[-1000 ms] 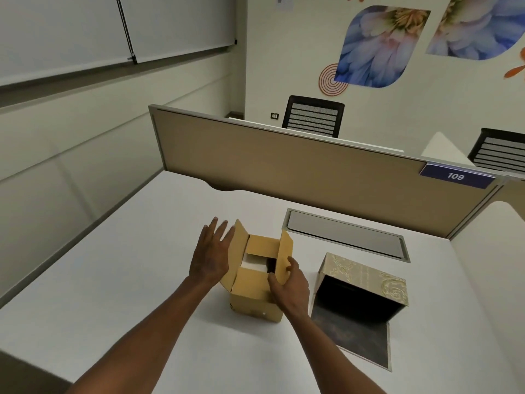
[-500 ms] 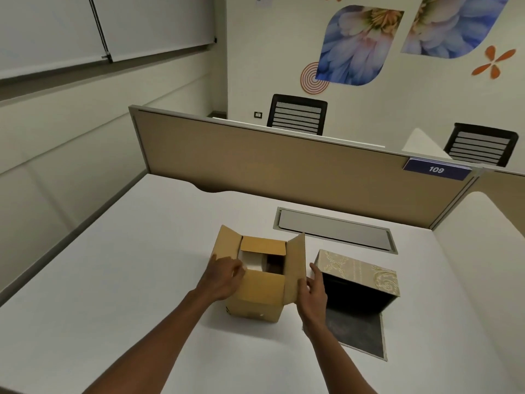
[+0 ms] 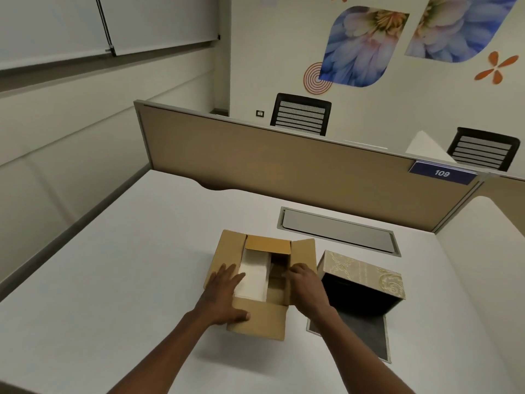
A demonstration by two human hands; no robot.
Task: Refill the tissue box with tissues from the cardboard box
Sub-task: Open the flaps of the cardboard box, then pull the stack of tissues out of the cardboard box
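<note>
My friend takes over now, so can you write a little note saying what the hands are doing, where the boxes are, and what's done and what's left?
Left hand: open, lying flat over the left flap and the edge of the tissues, no grip on anything.
Right hand: fingers curled at the right flap, reaching into the opening; cannot tell if it grips anything.
Cardboard box: on the desk, flaps open, white tissues stacked in its left half.
Tissue box: just right of the cardboard box, open and looking empty, its flap lying on the desk.
Done: cardboard box opened.
Left: lift the tissues out and put them into the tissue box.
</note>
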